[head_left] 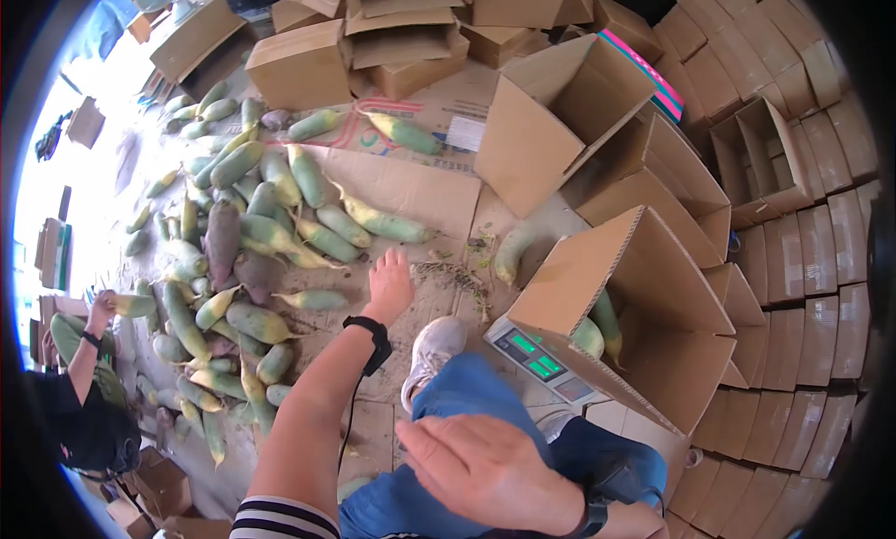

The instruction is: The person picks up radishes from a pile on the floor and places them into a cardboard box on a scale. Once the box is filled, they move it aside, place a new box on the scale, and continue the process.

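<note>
My left hand reaches forward over the floor with its fingers apart, holding nothing, just below a green radish at the pile's right edge. Above my bent knee is my right hand, its fingers stretched out to the left and nothing visible in it. Many green and white radishes lie heaped on the cardboard-covered floor, with a few purplish ones among them. An open carton stands on a digital scale with lit green digits; a couple of radishes are inside.
Near the scale lies a single radish. Open cartons stand beyond it, and stacked cartons line the right side. At the far left, another person's hand holds a radish. My shoe is beside the scale.
</note>
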A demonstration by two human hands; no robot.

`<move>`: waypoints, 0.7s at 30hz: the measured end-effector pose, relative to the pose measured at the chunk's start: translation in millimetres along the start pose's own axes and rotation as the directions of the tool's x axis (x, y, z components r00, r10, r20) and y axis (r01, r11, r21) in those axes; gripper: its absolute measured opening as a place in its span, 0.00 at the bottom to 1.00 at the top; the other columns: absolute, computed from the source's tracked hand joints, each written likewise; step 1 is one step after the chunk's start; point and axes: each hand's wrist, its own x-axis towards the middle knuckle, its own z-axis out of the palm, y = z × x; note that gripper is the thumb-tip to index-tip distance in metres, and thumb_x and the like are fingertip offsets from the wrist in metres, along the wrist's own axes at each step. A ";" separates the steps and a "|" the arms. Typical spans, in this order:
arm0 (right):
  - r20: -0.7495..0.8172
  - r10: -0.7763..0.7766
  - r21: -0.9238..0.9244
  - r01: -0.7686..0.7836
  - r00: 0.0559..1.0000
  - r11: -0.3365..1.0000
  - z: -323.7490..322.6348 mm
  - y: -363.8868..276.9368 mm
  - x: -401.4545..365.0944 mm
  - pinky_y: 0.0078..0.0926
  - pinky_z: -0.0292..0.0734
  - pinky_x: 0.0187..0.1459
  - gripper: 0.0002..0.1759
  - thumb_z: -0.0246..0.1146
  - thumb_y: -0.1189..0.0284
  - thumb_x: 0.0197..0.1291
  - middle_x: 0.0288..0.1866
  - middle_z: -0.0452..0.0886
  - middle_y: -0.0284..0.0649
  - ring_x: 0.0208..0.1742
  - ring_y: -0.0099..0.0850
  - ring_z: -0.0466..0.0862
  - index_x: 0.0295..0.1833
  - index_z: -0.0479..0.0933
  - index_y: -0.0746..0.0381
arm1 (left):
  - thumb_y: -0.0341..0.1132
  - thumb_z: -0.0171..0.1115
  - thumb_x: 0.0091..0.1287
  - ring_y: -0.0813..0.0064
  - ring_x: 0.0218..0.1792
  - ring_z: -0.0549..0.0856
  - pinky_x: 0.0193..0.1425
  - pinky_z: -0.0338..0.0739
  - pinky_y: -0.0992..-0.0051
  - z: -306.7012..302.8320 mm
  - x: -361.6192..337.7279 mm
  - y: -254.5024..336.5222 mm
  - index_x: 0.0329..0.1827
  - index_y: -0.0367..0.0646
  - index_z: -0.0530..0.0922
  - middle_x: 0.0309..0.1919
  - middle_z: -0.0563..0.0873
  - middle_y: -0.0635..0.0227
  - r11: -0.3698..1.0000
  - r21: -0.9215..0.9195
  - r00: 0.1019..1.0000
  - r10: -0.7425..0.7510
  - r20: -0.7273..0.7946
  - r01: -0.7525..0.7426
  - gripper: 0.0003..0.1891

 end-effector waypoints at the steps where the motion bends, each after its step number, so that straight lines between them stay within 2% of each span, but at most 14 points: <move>1: -0.002 0.012 -0.007 -0.012 1.000 1.000 -7.7 -1.9 4.8 0.28 0.81 0.39 0.20 0.69 0.75 0.53 0.41 0.83 0.39 0.38 0.33 0.85 0.53 0.78 0.67 | 0.35 0.62 0.62 0.55 0.61 0.76 0.60 0.73 0.53 4.3 13.4 6.2 0.66 0.40 0.69 0.65 0.72 0.55 0.998 0.067 0.997 0.024 -0.078 -0.019 0.28; 2: 0.126 0.157 0.060 -0.166 0.979 0.984 -19.9 -9.1 10.3 0.27 0.78 0.39 0.19 0.66 0.72 0.57 0.41 0.81 0.37 0.37 0.31 0.83 0.55 0.78 0.64 | 0.35 0.62 0.62 0.55 0.61 0.76 0.60 0.73 0.53 7.8 26.8 10.0 0.66 0.40 0.69 0.65 0.72 0.55 0.998 0.060 0.997 0.036 -0.072 -0.032 0.28; 4: -0.070 0.136 0.124 -0.127 0.988 0.984 -22.1 -5.6 8.3 0.30 0.78 0.42 0.21 0.66 0.75 0.52 0.42 0.79 0.39 0.41 0.35 0.83 0.54 0.77 0.67 | 0.33 0.57 0.66 0.58 0.65 0.74 0.64 0.69 0.52 7.8 52.2 14.0 0.73 0.43 0.65 0.72 0.68 0.57 0.958 0.282 0.997 0.073 -0.034 -0.060 0.30; 5: -0.072 0.149 0.118 -0.140 0.986 0.983 -28.1 -1.2 10.3 0.30 0.78 0.42 0.21 0.66 0.75 0.52 0.42 0.79 0.39 0.41 0.35 0.83 0.54 0.77 0.67 | 0.33 0.57 0.66 0.58 0.65 0.74 0.64 0.69 0.52 8.4 62.7 15.7 0.73 0.43 0.65 0.72 0.68 0.57 0.959 0.275 0.996 0.084 -0.028 -0.073 0.30; 6: 0.143 0.194 0.074 -0.206 0.971 0.976 -37.8 0.8 14.2 0.30 0.78 0.43 0.22 0.66 0.75 0.52 0.42 0.80 0.40 0.41 0.34 0.83 0.54 0.77 0.67 | 0.33 0.56 0.66 0.59 0.66 0.73 0.64 0.68 0.52 9.9 71.8 16.0 0.74 0.43 0.63 0.73 0.67 0.58 0.935 0.333 0.991 0.131 -0.008 -0.121 0.31; 9: 0.356 0.260 0.009 -0.282 0.898 0.960 -48.0 8.2 14.3 0.29 0.78 0.44 0.23 0.65 0.75 0.51 0.43 0.80 0.41 0.41 0.34 0.83 0.55 0.77 0.67 | 0.35 0.57 0.65 0.59 0.63 0.74 0.61 0.70 0.55 31.2 88.8 11.6 0.71 0.45 0.68 0.68 0.72 0.58 0.891 0.397 0.962 0.265 -0.064 -0.219 0.28; 11: 0.042 0.230 0.116 -0.233 0.972 0.965 -40.4 12.8 6.0 0.28 0.78 0.44 0.23 0.65 0.75 0.51 0.43 0.80 0.41 0.42 0.34 0.83 0.55 0.77 0.67 | 0.36 0.58 0.63 0.61 0.56 0.76 0.55 0.71 0.58 47.4 99.4 7.7 0.60 0.45 0.75 0.56 0.78 0.60 0.861 0.431 0.961 0.270 0.065 -0.272 0.21; 12: -0.068 0.222 0.143 -0.211 0.973 0.967 -42.3 15.1 6.9 0.28 0.78 0.44 0.23 0.65 0.75 0.51 0.43 0.80 0.41 0.42 0.34 0.83 0.55 0.77 0.67 | 0.37 0.59 0.62 0.62 0.51 0.76 0.50 0.71 0.60 47.6 100.0 8.7 0.51 0.47 0.78 0.47 0.79 0.63 0.849 0.456 0.954 0.301 0.000 -0.268 0.14; 13: 0.136 0.226 0.077 -0.238 0.965 0.968 -49.7 16.0 9.6 0.28 0.78 0.43 0.23 0.65 0.75 0.50 0.43 0.80 0.41 0.41 0.34 0.82 0.54 0.77 0.67 | 0.37 0.59 0.62 0.62 0.51 0.76 0.50 0.71 0.60 47.6 99.7 10.6 0.51 0.47 0.78 0.47 0.79 0.63 0.846 0.454 0.950 0.311 0.003 -0.279 0.14; 15: 0.325 0.238 0.018 -0.257 0.915 0.966 -55.1 17.2 11.4 0.28 0.78 0.42 0.22 0.65 0.75 0.50 0.42 0.80 0.41 0.40 0.34 0.82 0.54 0.77 0.67 | 0.36 0.58 0.62 0.62 0.52 0.76 0.50 0.71 0.60 42.8 92.8 9.2 0.49 0.47 0.79 0.46 0.80 0.64 0.810 0.517 0.950 0.312 0.018 -0.277 0.13; 17: 0.341 0.224 0.026 -0.247 0.913 0.969 -51.5 16.9 8.6 0.28 0.77 0.41 0.22 0.65 0.75 0.50 0.40 0.79 0.40 0.39 0.34 0.82 0.53 0.77 0.66 | 0.35 0.58 0.62 0.60 0.56 0.76 0.53 0.72 0.57 32.6 86.0 5.4 0.51 0.46 0.78 0.49 0.80 0.63 0.856 0.441 0.961 0.264 0.079 -0.271 0.14; 18: 0.343 0.220 0.028 -0.244 0.913 0.969 -48.3 16.3 6.4 0.28 0.77 0.40 0.21 0.65 0.75 0.50 0.40 0.79 0.40 0.38 0.34 0.81 0.53 0.77 0.66 | 0.34 0.58 0.63 0.59 0.58 0.76 0.56 0.73 0.56 29.7 79.0 -1.5 0.53 0.45 0.76 0.52 0.80 0.62 0.870 0.413 0.956 0.293 0.008 -0.269 0.15; 19: 0.112 0.199 0.115 -0.211 0.974 0.971 -40.2 15.7 1.9 0.28 0.76 0.39 0.21 0.65 0.75 0.50 0.39 0.79 0.39 0.36 0.34 0.81 0.53 0.77 0.66 | 0.33 0.58 0.64 0.58 0.61 0.76 0.59 0.74 0.55 23.5 71.6 -8.6 0.54 0.44 0.75 0.55 0.80 0.60 0.883 0.385 0.947 0.315 -0.064 -0.268 0.15; 21: -0.134 0.179 0.195 -0.152 0.975 0.969 -33.2 12.9 -3.9 0.28 0.76 0.38 0.21 0.65 0.75 0.50 0.37 0.78 0.39 0.35 0.34 0.80 0.52 0.77 0.65 | 0.32 0.62 0.62 0.55 0.64 0.75 0.64 0.73 0.55 -3.9 53.4 -17.0 0.58 0.41 0.72 0.60 0.78 0.56 0.922 0.289 0.949 0.297 -0.101 -0.258 0.21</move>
